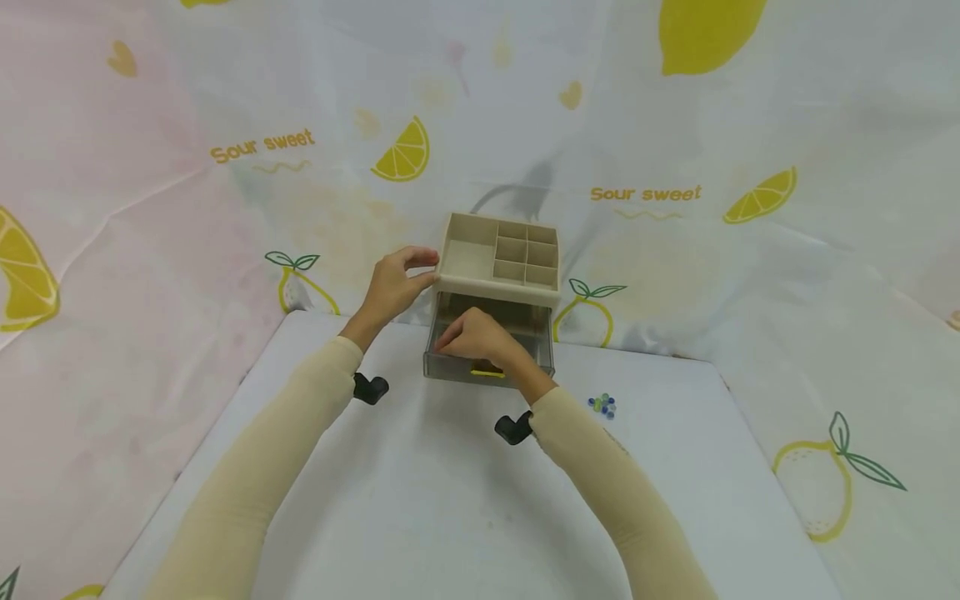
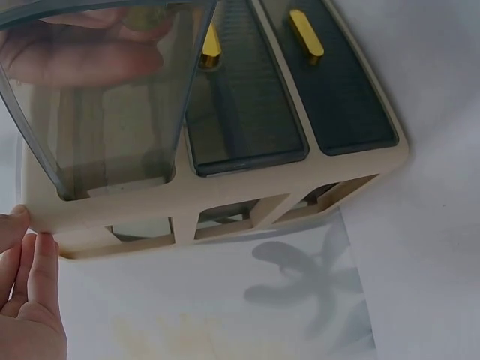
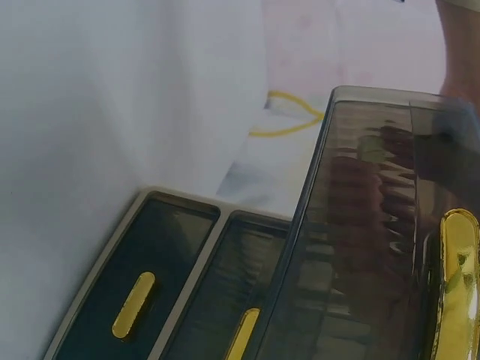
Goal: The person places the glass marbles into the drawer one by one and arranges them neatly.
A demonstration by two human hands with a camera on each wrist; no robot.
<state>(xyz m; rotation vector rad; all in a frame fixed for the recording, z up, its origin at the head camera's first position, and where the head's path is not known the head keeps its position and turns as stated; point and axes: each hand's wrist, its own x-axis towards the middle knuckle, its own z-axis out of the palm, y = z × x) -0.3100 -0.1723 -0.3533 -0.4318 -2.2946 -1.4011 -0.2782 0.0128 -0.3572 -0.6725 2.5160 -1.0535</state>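
Observation:
A beige desk organizer (image 1: 498,289) stands at the back of the table, its smoky see-through top drawer (image 1: 489,368) pulled out. My left hand (image 1: 396,279) rests its fairly straight fingers and thumb against the organizer's left side, as the left wrist view also shows. Inside the open drawer is my right hand (image 1: 480,337), palm down with bent fingers. Through the drawer, the left wrist view shows a small greenish marble (image 2: 146,16) at those fingertips, blurred by the plastic. The right wrist view shows the marble (image 3: 370,148) faintly too.
Several blue and green glass marbles (image 1: 603,406) lie on the white table (image 1: 420,500), right of the organizer. Divided compartments (image 1: 525,252) form the organizer's top. Two lower drawers with gold handles (image 2: 306,36) are closed. A lemon-print cloth (image 1: 480,108) hangs behind.

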